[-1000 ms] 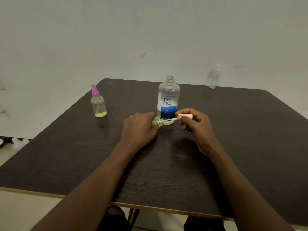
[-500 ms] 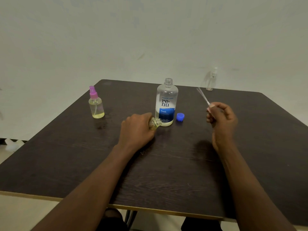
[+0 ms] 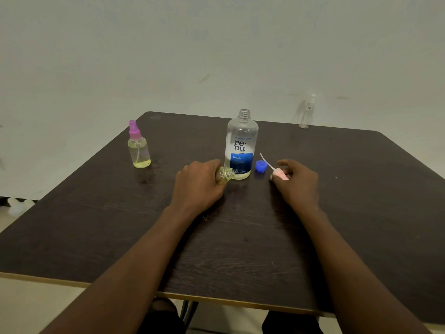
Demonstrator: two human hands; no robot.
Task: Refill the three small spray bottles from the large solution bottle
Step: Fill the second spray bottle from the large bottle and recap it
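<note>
Sideways, small spray bottle [image 3: 224, 175] pokes out beyond left hand [image 3: 197, 186] fingers [image 3: 212, 164].

A dark brown table [image 3: 96, 237] with a matt wood-grain top carries a large clear plastic solution bottle [image 3: 241, 131] with a glossy blue-and-white label [image 3: 239, 150] and a small blue plastic cap [image 3: 261, 166]. The small open-necked spray bottle [image 3: 224, 175] and the purple-topped spray bottle [image 3: 139, 153] are smooth, shiny clear plastic; the pale pink spray head [image 3: 280, 174] is matt plastic with a thin translucent tube [image 3: 266, 160].
</note>
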